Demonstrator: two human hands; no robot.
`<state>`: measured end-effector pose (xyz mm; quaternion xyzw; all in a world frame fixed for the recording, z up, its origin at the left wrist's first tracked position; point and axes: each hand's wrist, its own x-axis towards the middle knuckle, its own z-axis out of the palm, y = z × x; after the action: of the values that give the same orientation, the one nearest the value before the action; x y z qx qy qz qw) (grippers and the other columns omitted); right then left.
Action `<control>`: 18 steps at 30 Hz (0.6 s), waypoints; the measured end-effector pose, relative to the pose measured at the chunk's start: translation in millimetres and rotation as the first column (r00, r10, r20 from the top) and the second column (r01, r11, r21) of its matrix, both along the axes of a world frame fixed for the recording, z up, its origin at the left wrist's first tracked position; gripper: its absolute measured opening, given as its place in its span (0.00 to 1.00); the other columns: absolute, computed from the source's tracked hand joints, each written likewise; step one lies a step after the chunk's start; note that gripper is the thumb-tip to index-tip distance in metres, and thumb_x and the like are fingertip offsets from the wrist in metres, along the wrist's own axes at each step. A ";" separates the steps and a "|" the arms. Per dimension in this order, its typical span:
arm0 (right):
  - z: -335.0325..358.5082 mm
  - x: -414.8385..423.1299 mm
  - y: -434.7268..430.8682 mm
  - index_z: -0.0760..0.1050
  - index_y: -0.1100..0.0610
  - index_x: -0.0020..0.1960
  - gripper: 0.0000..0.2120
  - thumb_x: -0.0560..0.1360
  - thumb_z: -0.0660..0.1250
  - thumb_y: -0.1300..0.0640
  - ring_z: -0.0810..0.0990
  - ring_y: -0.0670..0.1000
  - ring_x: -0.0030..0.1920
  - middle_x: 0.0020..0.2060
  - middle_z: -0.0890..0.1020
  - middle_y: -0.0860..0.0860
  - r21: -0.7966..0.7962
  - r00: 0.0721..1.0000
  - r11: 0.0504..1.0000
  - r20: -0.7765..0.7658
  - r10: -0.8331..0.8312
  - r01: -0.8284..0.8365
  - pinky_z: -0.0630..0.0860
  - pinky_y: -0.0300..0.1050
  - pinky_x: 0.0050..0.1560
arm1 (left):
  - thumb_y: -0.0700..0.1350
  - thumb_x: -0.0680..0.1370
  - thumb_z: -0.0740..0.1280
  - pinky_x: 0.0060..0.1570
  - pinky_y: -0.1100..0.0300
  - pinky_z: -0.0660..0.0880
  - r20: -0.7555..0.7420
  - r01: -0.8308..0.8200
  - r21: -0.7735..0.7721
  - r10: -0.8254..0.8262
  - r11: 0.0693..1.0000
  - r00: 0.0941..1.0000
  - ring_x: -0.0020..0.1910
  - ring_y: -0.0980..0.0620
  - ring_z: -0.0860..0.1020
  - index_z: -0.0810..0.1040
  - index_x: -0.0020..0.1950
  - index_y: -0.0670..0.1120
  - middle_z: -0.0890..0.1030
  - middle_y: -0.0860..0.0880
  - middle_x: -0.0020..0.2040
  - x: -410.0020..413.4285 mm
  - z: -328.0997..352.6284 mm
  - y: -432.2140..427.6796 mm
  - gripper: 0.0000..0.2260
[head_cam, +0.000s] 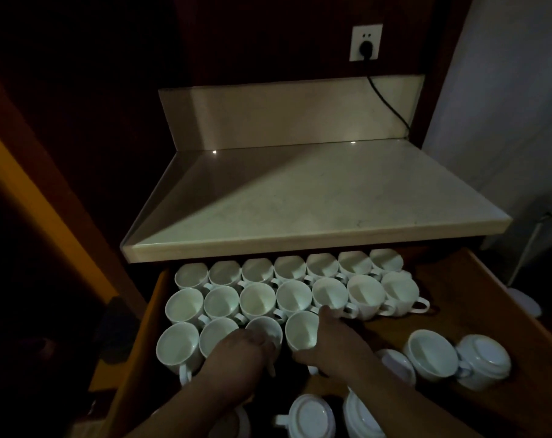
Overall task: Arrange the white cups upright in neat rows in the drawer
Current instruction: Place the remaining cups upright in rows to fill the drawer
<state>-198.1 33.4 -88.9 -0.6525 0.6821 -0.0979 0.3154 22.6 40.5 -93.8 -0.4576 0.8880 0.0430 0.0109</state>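
Observation:
An open wooden drawer [476, 279] holds several white cups standing upright in rows; the back row [288, 267] lies partly under the countertop. In the front row my left hand [246, 349] grips the third cup [265, 328] from above. My right hand [328, 339] holds the fourth cup [301, 330] by its right side, thumb at the near rim, fingers stretched along the far side. Loose cups lie at the right: one upright [431, 354], one upside down [484, 360]. More upside-down cups [309, 415] sit at the bottom between my forearms.
A pale stone countertop [315, 197] overhangs the drawer's back. A wall socket [365, 42] with a black cable is above it. Bare wooden drawer floor [451, 311] shows at the right of the rows. The surroundings to the left are dark.

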 end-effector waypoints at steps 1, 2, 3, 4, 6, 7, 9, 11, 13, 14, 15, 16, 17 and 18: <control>1.6 -2.1 -0.1 0.60 0.55 0.72 0.47 0.64 0.78 0.37 0.81 0.53 0.59 0.60 0.80 0.51 0.009 1.000 1.000 0.005 0.008 -0.008 0.76 0.45 0.49 | 0.55 0.69 0.61 0.36 0.58 0.74 -0.014 -0.004 0.016 0.004 1.000 1.000 0.38 0.50 0.80 0.79 0.44 0.54 0.80 0.51 0.44 0.4 0.9 -0.4 0.10; 3.0 -4.9 -0.3 0.60 0.54 0.72 0.46 0.65 0.78 0.37 0.81 0.53 0.58 0.59 0.81 0.51 0.016 1.000 1.000 0.007 0.012 -0.012 0.75 0.45 0.47 | 0.55 0.70 0.61 0.39 0.58 0.74 -0.038 0.001 0.012 0.000 1.000 0.999 0.41 0.50 0.80 0.79 0.47 0.54 0.80 0.52 0.48 1.4 0.9 -1.9 0.11; 5.9 -8.4 -0.4 0.61 0.54 0.70 0.43 0.65 0.77 0.37 0.81 0.52 0.58 0.59 0.81 0.51 0.027 1.000 0.999 0.005 0.021 -0.021 0.76 0.45 0.47 | 0.55 0.71 0.59 0.42 0.58 0.75 -0.066 0.008 0.024 -0.006 1.000 0.998 0.44 0.51 0.80 0.80 0.49 0.54 0.80 0.52 0.51 2.2 2.4 -2.8 0.13; 9.8 -12.5 0.6 0.63 0.53 0.68 0.39 0.67 0.76 0.39 0.82 0.52 0.57 0.58 0.81 0.50 0.030 0.999 0.999 -0.007 0.031 -0.031 0.77 0.46 0.49 | 0.56 0.71 0.57 0.43 0.57 0.75 -0.095 0.027 0.019 -0.025 0.999 0.995 0.46 0.51 0.80 0.80 0.51 0.54 0.80 0.53 0.52 2.7 3.9 -3.5 0.16; 16.9 -25.1 1.4 0.69 0.50 0.63 0.28 0.69 0.74 0.40 0.82 0.50 0.56 0.56 0.82 0.47 0.007 0.999 0.999 -0.039 0.031 -0.031 0.78 0.46 0.51 | 0.56 0.72 0.57 0.44 0.56 0.75 -0.152 0.051 0.019 -0.048 0.999 0.987 0.45 0.52 0.79 0.79 0.50 0.54 0.81 0.54 0.49 2.5 10.5 -5.6 0.14; 19.8 -31.2 2.8 0.72 0.48 0.60 0.23 0.70 0.72 0.40 0.82 0.48 0.53 0.52 0.82 0.45 -0.006 0.999 0.999 -0.040 0.034 -0.034 0.79 0.45 0.51 | 0.54 0.72 0.58 0.43 0.56 0.74 -0.192 0.042 0.022 -0.037 0.999 0.981 0.44 0.53 0.79 0.78 0.48 0.54 0.81 0.54 0.47 1.9 17.1 -4.0 0.12; 24.8 -45.7 3.9 0.75 0.48 0.58 0.17 0.74 0.69 0.41 0.80 0.47 0.49 0.44 0.79 0.43 0.000 0.997 1.000 -0.068 0.024 -0.024 0.76 0.41 0.46 | 0.54 0.73 0.58 0.44 0.56 0.75 -0.291 -0.013 0.040 0.025 0.999 0.956 0.46 0.54 0.79 0.78 0.49 0.53 0.81 0.54 0.47 -0.1 25.0 -3.0 0.11; 35.0 -57.7 6.3 0.76 0.52 0.56 0.12 0.78 0.68 0.46 0.78 0.48 0.46 0.41 0.76 0.45 0.036 0.995 0.999 -0.103 0.015 -0.012 0.70 0.39 0.41 | 0.54 0.74 0.59 0.48 0.57 0.76 -0.390 -0.070 0.094 0.101 0.993 0.915 0.50 0.57 0.79 0.79 0.54 0.55 0.81 0.56 0.51 -6.0 28.4 -0.4 0.13; 42.5 -66.5 9.6 0.78 0.57 0.49 0.11 0.79 0.67 0.49 0.81 0.49 0.46 0.44 0.80 0.50 0.074 0.998 0.997 -0.066 0.018 -0.013 0.70 0.38 0.38 | 0.55 0.76 0.64 0.50 0.60 0.76 -0.464 -0.087 0.168 0.156 0.982 0.872 0.51 0.61 0.78 0.80 0.59 0.57 0.81 0.59 0.53 -18.5 29.7 4.6 0.13; 47.0 -69.4 12.7 0.79 0.58 0.47 0.12 0.79 0.67 0.49 0.81 0.49 0.45 0.44 0.82 0.51 0.082 0.998 0.997 -0.068 0.006 0.000 0.71 0.38 0.37 | 0.55 0.76 0.66 0.50 0.61 0.76 -0.481 -0.070 0.187 0.154 0.980 0.863 0.50 0.62 0.78 0.80 0.60 0.56 0.81 0.59 0.53 -26.6 29.0 7.1 0.13; 52.0 -71.1 16.7 0.79 0.58 0.45 0.13 0.78 0.67 0.48 0.81 0.48 0.43 0.42 0.82 0.50 0.087 0.998 0.996 -0.061 -0.008 0.014 0.71 0.40 0.37 | 0.56 0.76 0.68 0.50 0.61 0.75 -0.479 -0.048 0.195 0.138 0.980 0.867 0.51 0.61 0.78 0.80 0.60 0.56 0.81 0.58 0.53 -35.4 29.8 10.6 0.13; 55.3 -72.9 20.4 0.79 0.57 0.45 0.14 0.77 0.67 0.46 0.81 0.48 0.41 0.39 0.82 0.49 0.087 0.999 0.996 -0.044 -0.029 0.033 0.73 0.43 0.39 | 0.55 0.76 0.68 0.52 0.60 0.75 -0.463 -0.032 0.203 0.124 0.979 0.878 0.52 0.60 0.78 0.79 0.61 0.56 0.80 0.57 0.55 -43.1 29.4 13.4 0.14; 57.9 -75.3 24.3 0.80 0.55 0.46 0.15 0.77 0.67 0.44 0.81 0.47 0.41 0.38 0.83 0.48 0.069 0.999 0.996 -0.005 -0.051 0.051 0.74 0.45 0.41 | 0.54 0.76 0.68 0.54 0.60 0.74 -0.449 -0.018 0.205 0.110 0.979 0.887 0.55 0.57 0.77 0.79 0.63 0.55 0.79 0.55 0.57 -51.4 30.8 16.5 0.16; 60.6 -77.9 27.5 0.81 0.51 0.48 0.14 0.76 0.67 0.41 0.82 0.46 0.43 0.41 0.85 0.46 0.050 0.998 0.997 0.000 -0.055 0.055 0.75 0.47 0.44 | 0.54 0.77 0.67 0.55 0.59 0.74 -0.441 -0.009 0.196 0.096 0.981 0.893 0.57 0.55 0.76 0.78 0.65 0.54 0.78 0.53 0.59 -58.2 31.0 17.5 0.17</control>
<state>-276.0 60.9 -28.3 -0.6253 0.7019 -0.0899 0.3290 -35.6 58.0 -62.7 -0.4562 0.8458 0.2313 -0.1518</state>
